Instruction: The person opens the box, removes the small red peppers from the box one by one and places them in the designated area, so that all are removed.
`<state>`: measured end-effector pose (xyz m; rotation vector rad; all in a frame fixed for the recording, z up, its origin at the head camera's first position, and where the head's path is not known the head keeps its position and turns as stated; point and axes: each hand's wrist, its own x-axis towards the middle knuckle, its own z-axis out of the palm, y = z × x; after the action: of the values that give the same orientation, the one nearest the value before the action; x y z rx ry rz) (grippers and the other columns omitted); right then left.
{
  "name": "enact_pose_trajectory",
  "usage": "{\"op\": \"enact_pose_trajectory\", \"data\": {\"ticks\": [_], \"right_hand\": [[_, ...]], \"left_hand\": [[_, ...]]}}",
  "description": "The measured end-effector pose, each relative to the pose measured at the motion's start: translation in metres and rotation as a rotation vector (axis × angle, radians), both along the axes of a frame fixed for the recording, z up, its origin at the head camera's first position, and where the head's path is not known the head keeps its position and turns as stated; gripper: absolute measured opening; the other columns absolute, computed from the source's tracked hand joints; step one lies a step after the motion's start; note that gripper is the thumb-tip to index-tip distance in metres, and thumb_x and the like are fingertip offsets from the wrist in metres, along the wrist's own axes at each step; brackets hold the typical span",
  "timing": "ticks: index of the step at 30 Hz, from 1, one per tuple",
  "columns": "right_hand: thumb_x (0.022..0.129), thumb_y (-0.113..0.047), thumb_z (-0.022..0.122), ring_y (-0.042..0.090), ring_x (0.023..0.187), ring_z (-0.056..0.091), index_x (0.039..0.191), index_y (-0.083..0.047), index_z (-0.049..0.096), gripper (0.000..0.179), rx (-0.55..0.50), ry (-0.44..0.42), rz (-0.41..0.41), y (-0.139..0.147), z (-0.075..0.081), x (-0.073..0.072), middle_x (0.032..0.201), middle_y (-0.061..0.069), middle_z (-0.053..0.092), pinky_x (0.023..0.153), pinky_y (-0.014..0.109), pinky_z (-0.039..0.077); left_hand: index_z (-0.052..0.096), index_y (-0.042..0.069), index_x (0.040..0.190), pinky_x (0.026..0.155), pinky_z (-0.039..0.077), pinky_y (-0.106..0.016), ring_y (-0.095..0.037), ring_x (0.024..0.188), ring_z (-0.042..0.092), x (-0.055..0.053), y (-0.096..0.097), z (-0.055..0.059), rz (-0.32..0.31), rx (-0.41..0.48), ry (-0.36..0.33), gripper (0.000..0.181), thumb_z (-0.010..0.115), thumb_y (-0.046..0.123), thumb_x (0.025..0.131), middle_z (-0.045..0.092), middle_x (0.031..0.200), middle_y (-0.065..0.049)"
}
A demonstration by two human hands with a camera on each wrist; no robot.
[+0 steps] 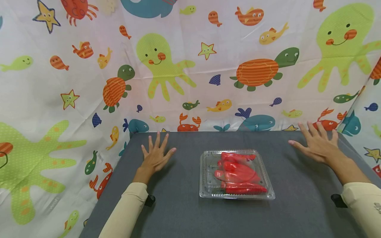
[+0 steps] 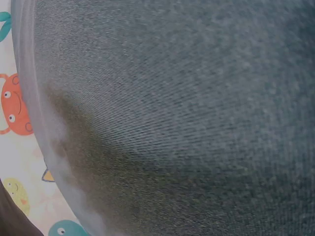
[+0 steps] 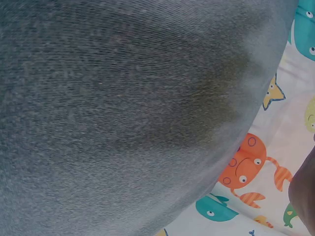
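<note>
On one bench [image 1: 178, 215], one clear box [image 1: 205, 173] of several red items [image 1: 241, 175] is flanked by the left hand [image 1: 155, 155], past nine o'clock, and right hand [image 1: 320, 145], past two, both spread wide, empty.

Screened tabletop station; whether it belongs to a home, a laboratory or another setting cannot be determined from these views. A dark grey worktop [image 1: 175, 211] occupies the lower centre of the head view, bordered at left, rear and right by creased white sheeting [image 1: 181, 43] that fills the upper frame. The sheeting carries a cartoon sea-life print, including an octopus [image 1: 343, 36] at upper right and a turtle [image 1: 257, 72] to its left.
</note>
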<state>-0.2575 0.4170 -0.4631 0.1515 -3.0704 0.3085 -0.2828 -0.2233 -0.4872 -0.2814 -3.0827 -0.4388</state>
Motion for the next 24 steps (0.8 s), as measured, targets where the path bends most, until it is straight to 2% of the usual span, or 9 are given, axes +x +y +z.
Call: {"op": "enact_pose_trajectory", "data": {"ticks": [10,14,19,24], "right_hand": [[0.102,-0.071,0.043,0.065,0.152,-0.007,0.169,-0.008,-0.005,0.104,-0.043,-0.023,-0.02,0.004,-0.001,0.006,0.17,0.037,0.002,0.107,0.089,-0.012],[0.102,-0.069,0.045,0.065,0.152,-0.003,0.169,-0.007,-0.003,0.104,-0.086,-0.017,-0.03,0.002,-0.002,0.009,0.17,0.037,0.004,0.105,0.091,-0.008],[0.103,-0.064,0.049,0.067,0.148,0.007,0.169,-0.004,0.005,0.1,-0.168,0.007,-0.026,-0.009,-0.001,0.015,0.168,0.037,0.012,0.106,0.09,-0.001],[0.103,-0.057,0.054,0.07,0.138,0.019,0.168,-0.001,0.014,0.094,-0.269,0.044,-0.015,-0.024,0.004,0.025,0.165,0.041,0.019,0.099,0.087,0.011]], "left_hand": [[0.005,0.032,0.172,0.117,-0.001,-0.083,-0.052,0.161,-0.009,0.0,0.001,0.0,-0.007,0.01,0.013,0.089,0.028,0.081,0.101,-0.011,0.179,-0.009],[0.009,0.031,0.172,0.121,0.007,-0.079,-0.051,0.161,0.003,0.001,0.003,0.003,-0.009,0.046,0.023,0.089,0.031,0.079,0.102,-0.003,0.179,-0.013],[0.015,0.028,0.172,0.12,0.019,-0.077,-0.05,0.157,0.023,0.006,0.008,0.006,-0.007,0.166,0.025,0.088,0.037,0.077,0.102,0.014,0.176,-0.019],[0.016,0.025,0.172,0.12,0.024,-0.074,-0.048,0.155,0.03,0.016,0.015,0.012,-0.007,0.315,0.002,0.086,0.036,0.075,0.104,0.019,0.173,-0.017]]}}
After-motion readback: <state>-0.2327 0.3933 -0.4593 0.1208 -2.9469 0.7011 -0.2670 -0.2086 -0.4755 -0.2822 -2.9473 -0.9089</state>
